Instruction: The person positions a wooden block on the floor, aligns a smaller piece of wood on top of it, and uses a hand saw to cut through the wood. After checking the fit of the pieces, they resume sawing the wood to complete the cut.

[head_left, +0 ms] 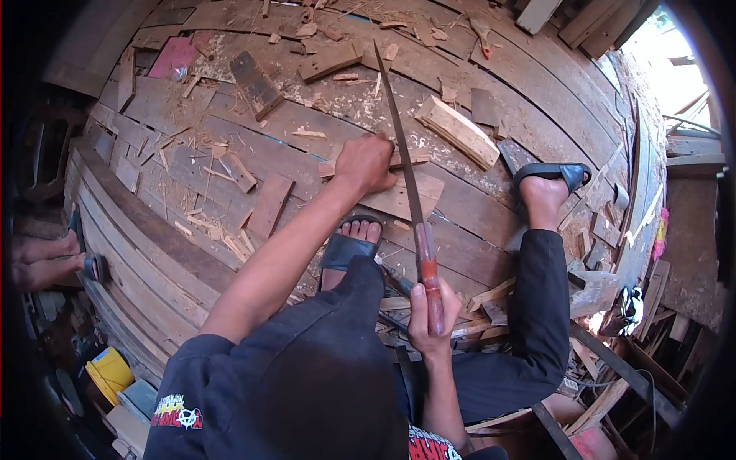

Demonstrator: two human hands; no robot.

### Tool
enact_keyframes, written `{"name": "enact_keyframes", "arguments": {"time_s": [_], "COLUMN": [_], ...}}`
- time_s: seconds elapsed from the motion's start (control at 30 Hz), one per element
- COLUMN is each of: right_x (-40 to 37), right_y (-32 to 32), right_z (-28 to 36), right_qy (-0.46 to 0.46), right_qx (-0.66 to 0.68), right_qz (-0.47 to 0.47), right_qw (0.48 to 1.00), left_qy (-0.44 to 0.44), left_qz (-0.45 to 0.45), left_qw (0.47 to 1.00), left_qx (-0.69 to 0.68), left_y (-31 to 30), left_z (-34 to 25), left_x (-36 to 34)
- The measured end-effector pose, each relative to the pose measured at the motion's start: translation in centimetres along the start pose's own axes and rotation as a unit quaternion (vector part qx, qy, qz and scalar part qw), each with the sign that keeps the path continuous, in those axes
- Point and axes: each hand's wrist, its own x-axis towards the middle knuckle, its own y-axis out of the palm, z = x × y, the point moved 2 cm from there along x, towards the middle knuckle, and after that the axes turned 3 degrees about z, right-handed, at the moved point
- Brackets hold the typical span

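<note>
My right hand (435,314) is closed round the reddish-brown handle of a machete (406,153). Its long, narrow blade points up and away from me, seen nearly edge-on. To the left of the blade, my left hand (366,162) is closed on a thin strip of wood (414,160), whose ends show on both sides of the fist. Under that strip lies a flat piece of board (406,199) on the plank floor. The fingertips of the left hand are hidden.
A pale wood block (458,132), dark wood offcuts (256,84) and many chips litter the floor. My sandalled feet (353,244) are close to the work. Stacked planks (146,261) stand at left, near another person's feet (90,267). A yellow bucket (110,374) sits lower left.
</note>
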Motion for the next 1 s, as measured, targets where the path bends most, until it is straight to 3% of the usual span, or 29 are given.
{"name": "enact_keyframes", "arguments": {"time_s": [0.13, 0.27, 0.57, 0.7, 0.8, 1.0], "right_x": [2.5, 5.0, 0.0, 3.7, 5.8, -0.2], "right_y": [0.9, 1.9, -0.3, 1.9, 2.9, 0.1], "right_z": [0.4, 0.3, 0.6, 0.9, 1.4, 0.9], "right_qy": [-0.028, 0.002, -0.027, -0.019, -0.03, 0.017], "right_qx": [0.006, 0.031, -0.039, -0.004, 0.004, -0.005], "right_qz": [0.0, -0.004, 0.005, -0.003, -0.019, 0.014], "right_qw": [1.0, 0.999, 0.999, 1.0, 0.999, 1.0], "left_qy": [-0.007, -0.014, 0.002, 0.003, -0.021, -0.012], "left_qz": [-0.011, -0.007, 0.002, -0.017, 0.022, 0.017], "left_qw": [1.0, 1.0, 1.0, 0.999, 0.999, 1.0], "left_qx": [-0.013, -0.022, -0.012, -0.034, -0.028, -0.013], "left_y": [0.3, -0.1, -0.3, 0.1, -1.6, -0.5], "left_z": [0.1, -0.1, -0.2, 0.0, -0.8, -0.3], "left_x": [0.0, 0.0, -0.1, 0.0, -0.3, 0.1]}}
